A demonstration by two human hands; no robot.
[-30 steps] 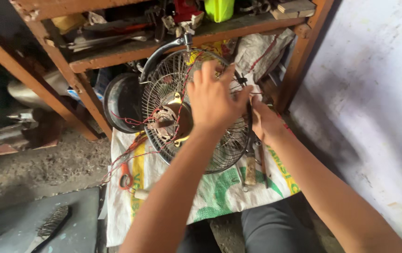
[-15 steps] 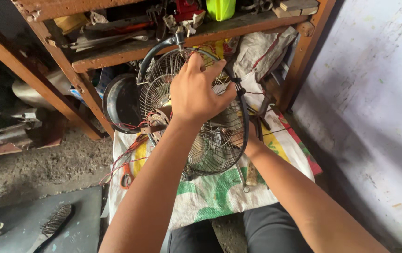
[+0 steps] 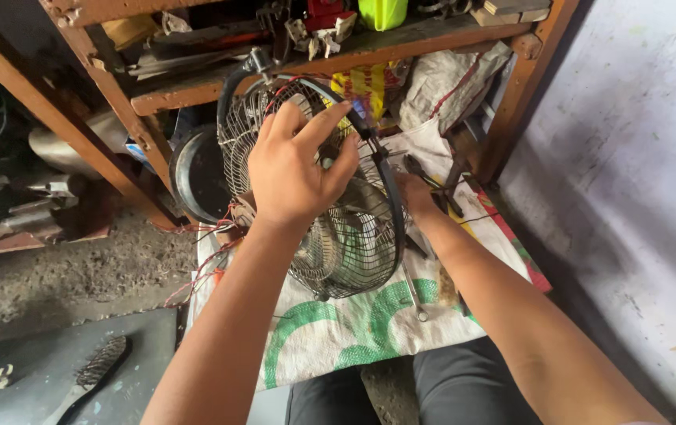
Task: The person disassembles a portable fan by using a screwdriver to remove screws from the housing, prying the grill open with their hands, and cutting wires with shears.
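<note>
The left hand [image 3: 294, 169] lay open, fingers spread on the tilted wire fan guard [image 3: 330, 236], while the right hand [image 3: 415, 193] gripped its rim behind.

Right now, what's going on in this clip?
A person sits over a woven sack spread on the ground, working on a wire fan guard stood on edge. The left hand is spread on the mesh near the top; the right hand holds the black rim from behind. A cluttered wooden shelf stands behind.
</note>
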